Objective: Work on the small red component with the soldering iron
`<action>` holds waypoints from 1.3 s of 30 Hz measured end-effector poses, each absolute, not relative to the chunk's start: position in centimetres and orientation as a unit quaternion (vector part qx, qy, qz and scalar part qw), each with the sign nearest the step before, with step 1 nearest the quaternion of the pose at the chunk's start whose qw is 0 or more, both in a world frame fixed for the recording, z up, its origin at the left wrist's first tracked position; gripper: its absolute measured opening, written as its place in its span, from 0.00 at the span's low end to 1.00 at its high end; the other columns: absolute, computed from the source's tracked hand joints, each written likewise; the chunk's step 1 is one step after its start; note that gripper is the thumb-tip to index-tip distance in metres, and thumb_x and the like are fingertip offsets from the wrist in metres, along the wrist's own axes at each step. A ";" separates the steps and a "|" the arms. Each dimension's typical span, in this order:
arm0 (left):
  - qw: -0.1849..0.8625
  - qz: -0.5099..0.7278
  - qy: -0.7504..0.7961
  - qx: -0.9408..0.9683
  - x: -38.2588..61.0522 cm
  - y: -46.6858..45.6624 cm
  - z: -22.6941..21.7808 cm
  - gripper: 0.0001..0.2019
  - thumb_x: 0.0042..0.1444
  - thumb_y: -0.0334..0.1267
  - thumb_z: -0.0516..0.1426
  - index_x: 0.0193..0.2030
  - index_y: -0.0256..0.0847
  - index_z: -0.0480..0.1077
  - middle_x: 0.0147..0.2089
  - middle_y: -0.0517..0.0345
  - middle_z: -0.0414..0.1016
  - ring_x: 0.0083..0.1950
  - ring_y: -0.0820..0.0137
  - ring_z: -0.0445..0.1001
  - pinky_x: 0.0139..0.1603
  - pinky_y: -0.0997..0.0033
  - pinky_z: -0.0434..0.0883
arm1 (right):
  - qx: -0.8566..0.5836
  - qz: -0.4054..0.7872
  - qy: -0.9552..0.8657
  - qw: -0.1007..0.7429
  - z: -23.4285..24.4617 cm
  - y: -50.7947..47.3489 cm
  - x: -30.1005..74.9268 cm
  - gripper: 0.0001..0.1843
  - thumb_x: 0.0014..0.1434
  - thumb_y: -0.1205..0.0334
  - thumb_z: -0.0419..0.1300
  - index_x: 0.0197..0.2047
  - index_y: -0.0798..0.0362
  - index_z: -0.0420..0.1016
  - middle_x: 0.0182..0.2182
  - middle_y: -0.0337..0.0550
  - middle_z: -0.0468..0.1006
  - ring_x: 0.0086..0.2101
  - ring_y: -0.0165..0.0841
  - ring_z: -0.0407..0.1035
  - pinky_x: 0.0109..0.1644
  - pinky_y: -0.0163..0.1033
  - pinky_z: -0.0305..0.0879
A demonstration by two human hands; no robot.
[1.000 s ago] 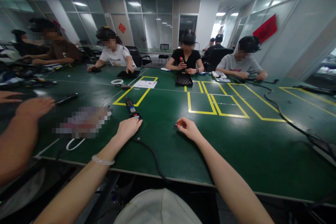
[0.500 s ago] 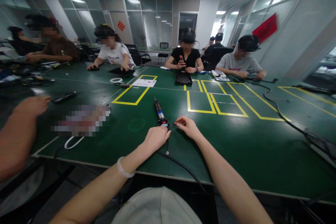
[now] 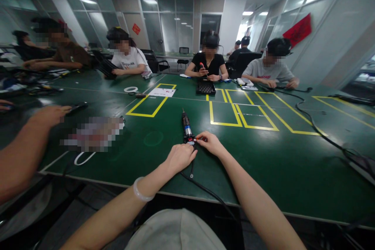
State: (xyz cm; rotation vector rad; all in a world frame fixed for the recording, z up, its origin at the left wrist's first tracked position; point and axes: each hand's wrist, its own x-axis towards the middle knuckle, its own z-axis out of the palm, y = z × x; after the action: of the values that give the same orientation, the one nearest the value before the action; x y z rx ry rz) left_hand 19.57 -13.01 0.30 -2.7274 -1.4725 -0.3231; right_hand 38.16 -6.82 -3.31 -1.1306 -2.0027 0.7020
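An electric screwdriver [image 3: 186, 127] lies on the green table, its bit pointing away from me. It has a dark body, a blue band and a silver section, and its rear looks opened, with a red part showing. My left hand [image 3: 180, 158] is closed on the rear end, the fingertips partly hidden behind the knuckles. At the tool's right side, my right hand [image 3: 211, 143] pinches a small orange-red piece [image 3: 196, 139], mostly covered by the fingers. A black cable [image 3: 205, 187] runs from beneath my left hand towards the table's front edge. A short wire with a ring terminal [image 3: 191, 175] hangs beside it.
At my left, another person's hand [image 3: 51, 119] reaches to a dark tool [image 3: 76, 107]. A blurred packet [image 3: 93, 133] lies nearby. Yellow tape outlines [image 3: 258, 128] mark the table. Across sit several co-workers, one behind a black tray [image 3: 205, 88]. Thick cable [image 3: 307, 115] crosses the right side.
The screwdriver has shifted right and turned more upright in view, with my left hand on it. My right hand's small piece, apart from the tool before, is now against its side.
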 end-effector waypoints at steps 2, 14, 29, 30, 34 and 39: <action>0.011 -0.104 -0.478 -0.872 19.6 -13.0 0.3 0.20 0.64 0.46 0.45 0.37 0.37 0.74 0.38 0.45 0.76 0.39 0.60 0.76 0.39 0.65 0.68 | -0.443 0.277 -0.773 0.360 -3.1 -6.9 38.1 0.08 0.56 0.64 0.59 0.39 0.53 0.78 0.35 0.43 0.77 0.31 0.31 0.68 0.38 0.37 0.63; -0.008 -0.112 -0.485 -0.867 19.4 -13.3 0.8 0.21 0.64 0.48 0.45 0.35 0.38 0.73 0.39 0.47 0.77 0.38 0.63 0.75 0.37 0.67 0.67 | -0.462 0.281 -0.763 0.354 -2.3 -7.2 38.2 0.14 0.54 0.71 0.53 0.36 0.53 0.79 0.33 0.42 0.80 0.32 0.32 0.70 0.38 0.37 0.63; -0.042 -0.300 -0.463 -0.833 18.8 -9.4 0.9 0.12 0.60 0.41 0.51 0.49 0.43 0.69 0.58 0.53 0.67 0.59 0.63 0.64 0.58 0.61 0.63 | -0.411 0.376 -0.723 0.409 -3.4 -7.0 37.6 0.10 0.53 0.69 0.52 0.38 0.54 0.71 0.32 0.40 0.78 0.33 0.31 0.72 0.40 0.37 0.67; -0.046 -0.282 -0.447 -0.848 18.9 -8.8 0.6 0.12 0.60 0.41 0.52 0.49 0.43 0.70 0.59 0.53 0.67 0.61 0.62 0.63 0.60 0.59 0.62 | -0.410 0.374 -0.723 0.412 -3.5 -6.9 37.6 0.10 0.53 0.69 0.52 0.37 0.54 0.71 0.32 0.40 0.77 0.32 0.31 0.71 0.39 0.37 0.66; -0.047 -0.206 -0.435 -0.875 19.8 -7.4 -0.2 0.10 0.60 0.40 0.52 0.40 0.42 0.72 0.50 0.53 0.75 0.61 0.61 0.64 0.62 0.57 0.59 | -0.413 0.374 -0.720 0.414 -3.8 -6.6 37.8 0.09 0.52 0.69 0.52 0.36 0.54 0.70 0.30 0.39 0.76 0.30 0.30 0.70 0.38 0.37 0.66; -0.020 -0.185 -0.455 -0.871 19.7 -7.5 0.0 0.07 0.57 0.38 0.53 0.35 0.42 0.72 0.46 0.52 0.75 0.58 0.60 0.66 0.56 0.59 0.64 | -0.403 0.397 -0.714 0.413 -3.7 -6.7 37.7 0.09 0.53 0.69 0.51 0.37 0.53 0.69 0.33 0.40 0.78 0.31 0.30 0.70 0.38 0.37 0.66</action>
State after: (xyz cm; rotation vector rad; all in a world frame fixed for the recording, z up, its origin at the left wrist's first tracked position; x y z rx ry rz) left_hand 19.70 -7.52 0.02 -2.7717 -1.4488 -0.5891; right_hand 37.66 -6.69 -3.75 -1.0124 -1.7969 0.9977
